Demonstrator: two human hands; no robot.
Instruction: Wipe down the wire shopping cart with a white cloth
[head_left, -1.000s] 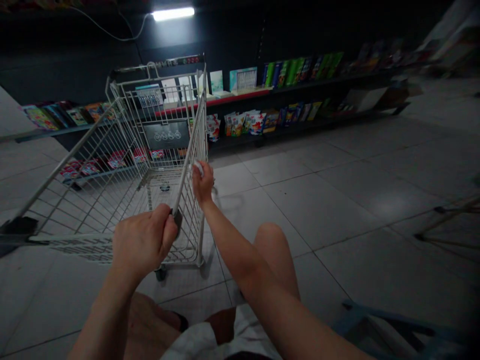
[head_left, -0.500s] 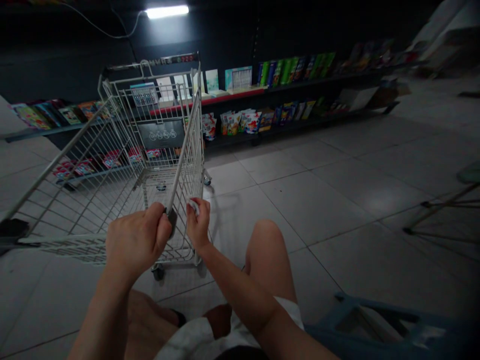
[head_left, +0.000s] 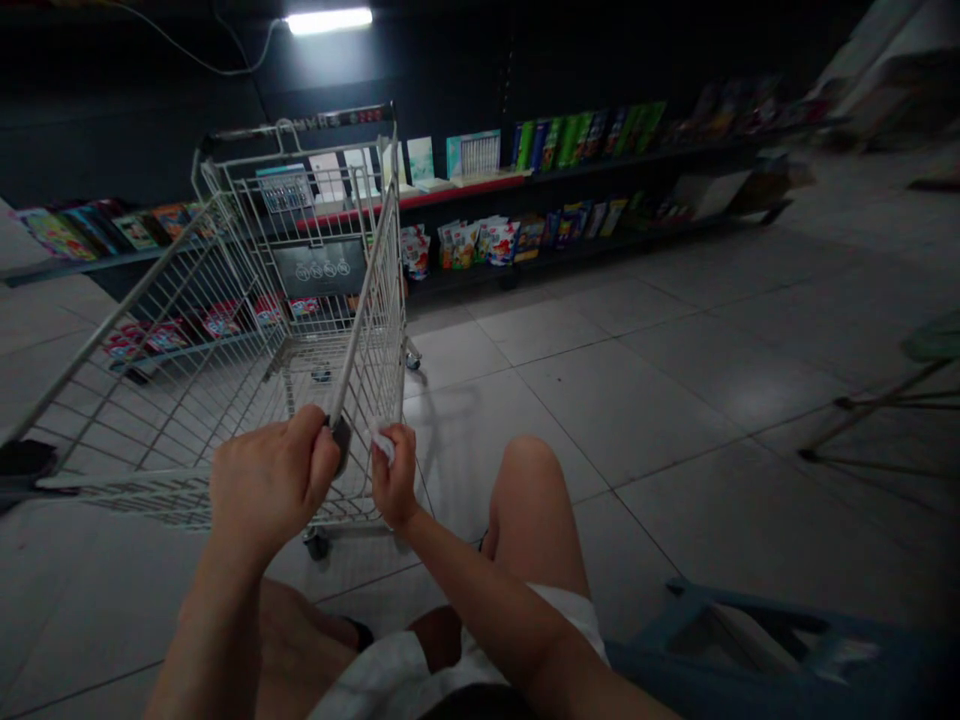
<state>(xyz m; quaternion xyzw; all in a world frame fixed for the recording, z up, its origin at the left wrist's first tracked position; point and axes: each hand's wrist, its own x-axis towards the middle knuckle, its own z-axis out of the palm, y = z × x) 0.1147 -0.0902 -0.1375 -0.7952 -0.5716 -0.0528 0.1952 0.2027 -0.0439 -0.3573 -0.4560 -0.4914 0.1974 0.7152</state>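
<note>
The person sits low before a cart (head_left: 351,358), which stands with its near end close to the knees and its handle (head_left: 326,122) at the far end, toward the shelf (head_left: 487,187). The cart's long axis runs away from the person, leaning only slightly across the view.

The left hand (head_left: 274,480) is wrapped tightly over the rim at the near right corner, the thumb beside a black corner cap (head_left: 341,440). The right hand (head_left: 394,475) is lower and further right, its fingers curled around a white cloth (head_left: 384,442) (crumpled small, so only part of it shows).

That cloth lies just outside the cart's right side wall, at its near end, and the wall stretches forward from there, along the cart's length. Of the two hands, the right is plainly the nearer to the wall's outer face; the left stays with the rim above. Whether the cloth touches the wires cannot be told.

Below the left hand is a wheel (head_left: 316,543); a blue stool (head_left: 739,603) stands off to the right.
</note>
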